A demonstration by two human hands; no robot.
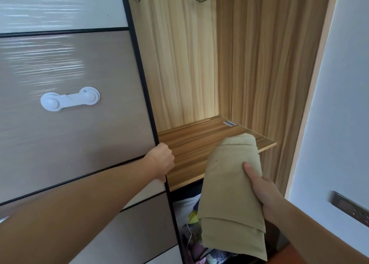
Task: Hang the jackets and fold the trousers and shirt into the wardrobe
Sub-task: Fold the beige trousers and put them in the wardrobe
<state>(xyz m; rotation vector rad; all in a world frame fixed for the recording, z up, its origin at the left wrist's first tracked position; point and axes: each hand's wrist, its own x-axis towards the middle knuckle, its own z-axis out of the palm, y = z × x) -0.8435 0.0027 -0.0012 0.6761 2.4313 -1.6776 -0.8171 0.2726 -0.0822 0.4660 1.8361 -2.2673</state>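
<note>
One hand alone, your right hand (pixel 265 192), is gripping the folded khaki cloth bundle (pixel 231 192) at the striped wooden shelf's (pixel 191 144) front edge while your left hand (pixel 161 160) is clutching the sliding door's dark edge (pixel 143 88), so its loose layers are risking unfolding or slipping off.

Non-task items noted.
A white child-safety latch (pixel 69 99) is stuck flat; a wall socket plate (pixel 351 207) is mounted at right.

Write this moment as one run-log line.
left hand: grips door edge | right hand: holds folded trousers | shelf: bare, trousers not yet on it
</note>
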